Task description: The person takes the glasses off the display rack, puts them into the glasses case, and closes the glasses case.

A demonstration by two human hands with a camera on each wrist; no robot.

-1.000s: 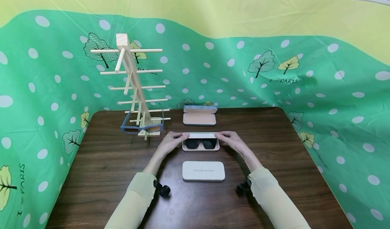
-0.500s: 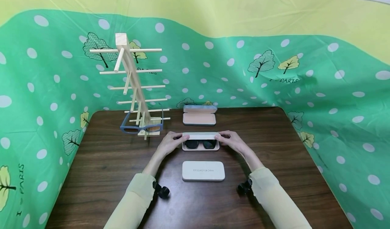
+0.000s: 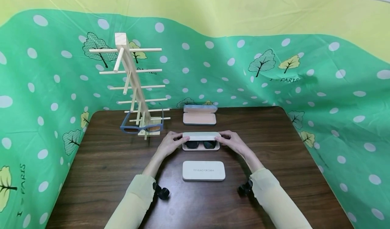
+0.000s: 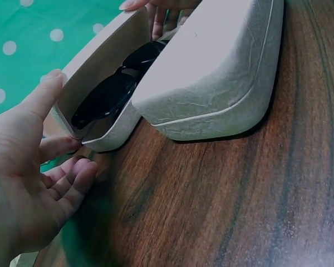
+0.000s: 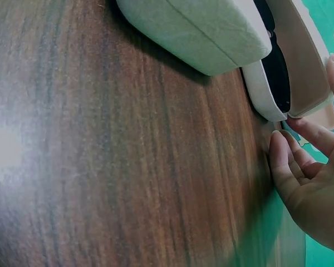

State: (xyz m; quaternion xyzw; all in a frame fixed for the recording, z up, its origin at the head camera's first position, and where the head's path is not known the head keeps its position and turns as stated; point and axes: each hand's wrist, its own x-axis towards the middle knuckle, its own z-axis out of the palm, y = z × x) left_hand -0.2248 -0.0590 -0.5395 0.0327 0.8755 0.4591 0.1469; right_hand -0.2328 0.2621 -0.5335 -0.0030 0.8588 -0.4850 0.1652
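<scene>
Mid-table, a white glasses case [image 3: 201, 136] stands partly open with its lid tilted forward. Black sunglasses [image 3: 192, 144] lie inside, their upper part hidden by the lid in the head view. My left hand [image 3: 170, 144] holds the case's left end, thumb on the lid's edge and index finger low by the hinge, as the left wrist view shows. At the other end my right hand [image 3: 234, 142] grips the same way, its thumb on the lid and index finger [image 5: 312, 132] near the back corner. A closed white glasses case [image 3: 203, 171] with small lettering lies just in front.
Behind the hands sits another glasses case [image 3: 199, 118], open, with a pink lining. A wooden eyewear rack [image 3: 134, 66] with pegs rises at the left, blue-framed glasses [image 3: 141, 129] on its low pegs. Patterned cloth [image 3: 231, 80] hangs behind the brown table [image 3: 100, 175].
The lid of the middle case has tipped further forward and down, covering more of the sunglasses. Both thumbs have come slightly lower with it.
</scene>
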